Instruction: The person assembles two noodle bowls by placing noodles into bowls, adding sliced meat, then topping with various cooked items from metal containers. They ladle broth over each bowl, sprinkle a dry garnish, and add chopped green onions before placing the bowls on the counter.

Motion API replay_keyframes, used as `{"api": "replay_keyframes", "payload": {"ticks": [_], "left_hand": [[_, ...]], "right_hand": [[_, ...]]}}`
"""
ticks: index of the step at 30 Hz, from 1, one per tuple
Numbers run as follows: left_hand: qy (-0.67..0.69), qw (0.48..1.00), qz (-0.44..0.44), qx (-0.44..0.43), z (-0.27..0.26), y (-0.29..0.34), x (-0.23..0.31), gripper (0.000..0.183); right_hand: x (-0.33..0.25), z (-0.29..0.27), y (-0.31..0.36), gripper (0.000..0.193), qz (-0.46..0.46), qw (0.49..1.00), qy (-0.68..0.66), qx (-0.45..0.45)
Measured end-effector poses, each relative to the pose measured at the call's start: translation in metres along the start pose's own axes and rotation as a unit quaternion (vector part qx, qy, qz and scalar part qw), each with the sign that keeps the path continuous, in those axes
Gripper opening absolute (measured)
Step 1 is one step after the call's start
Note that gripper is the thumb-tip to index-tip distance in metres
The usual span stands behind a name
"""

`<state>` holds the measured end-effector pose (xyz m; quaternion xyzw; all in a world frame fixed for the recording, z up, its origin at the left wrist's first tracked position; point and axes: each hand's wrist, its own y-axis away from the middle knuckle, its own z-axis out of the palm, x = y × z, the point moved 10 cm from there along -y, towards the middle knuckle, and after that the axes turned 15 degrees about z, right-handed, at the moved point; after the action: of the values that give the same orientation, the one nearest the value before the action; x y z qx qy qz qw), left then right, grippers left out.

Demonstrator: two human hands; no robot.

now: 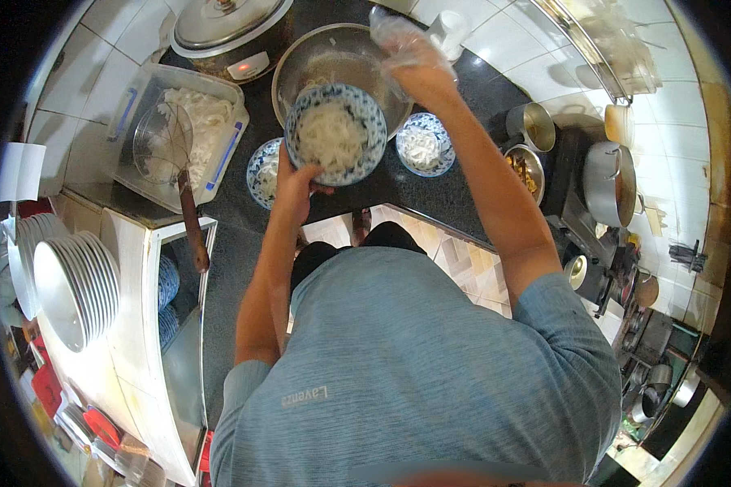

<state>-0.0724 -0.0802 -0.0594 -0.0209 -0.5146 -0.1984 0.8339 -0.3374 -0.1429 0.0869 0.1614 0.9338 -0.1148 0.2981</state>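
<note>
My left hand (296, 180) grips the near-left rim of a blue-and-white patterned bowl (377, 154), which holds white noodles (330, 136) and is raised over the dark counter. Behind it stands a wide metal basin (288, 69) with some noodle strands in it. Over the basin's far right edge is my right hand (414, 55) in a see-through plastic glove; its fingers are smeared by motion. Two more patterned bowls with white noodles rest on the counter, the left bowl (256, 188) partly behind my left wrist and the right bowl (425, 144) below my right forearm.
At left, a plastic tub (234, 134) of noodles bears a wire strainer (188, 191) with a wooden handle. A lidded pot (231, 28) stands at the back left, a white cup (449, 32) at the back. Metal pots (609, 187) line the right; stacked plates (77, 288) stand left.
</note>
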Motion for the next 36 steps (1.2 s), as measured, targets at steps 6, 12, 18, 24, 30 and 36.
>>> {"api": "replay_keyframes", "payload": {"ticks": [6,12,18,24,30,36], "left_hand": [[-0.02,0.991,-0.13,0.028,-0.031,0.09,-0.081,0.089],[0.036,0.985,-0.132,0.102,-0.029,0.12,-0.156,0.089],[0.046,0.983,-0.102,0.147,-0.041,0.111,-0.185,0.086],[0.057,0.978,-0.094,0.175,-0.035,0.092,-0.193,0.087],[0.053,0.978,-0.082,0.184,-0.032,0.075,-0.2,0.086],[0.098,0.978,-0.102,0.152,-0.027,0.062,-0.207,0.088]], "right_hand": [[0.051,0.142,0.023,0.036,-0.109,0.964,0.228,-0.082],[0.131,0.289,-0.03,0.052,-0.021,0.941,0.242,-0.235],[0.128,0.232,-0.116,0.054,-0.011,0.936,0.276,-0.22],[0.046,0.135,-0.096,0.059,-0.079,0.991,0.104,-0.038],[0.015,0.11,-0.017,0.064,-0.141,0.989,0.03,0.012],[0.021,0.134,0.018,0.065,-0.232,0.963,0.133,0.015]]}}
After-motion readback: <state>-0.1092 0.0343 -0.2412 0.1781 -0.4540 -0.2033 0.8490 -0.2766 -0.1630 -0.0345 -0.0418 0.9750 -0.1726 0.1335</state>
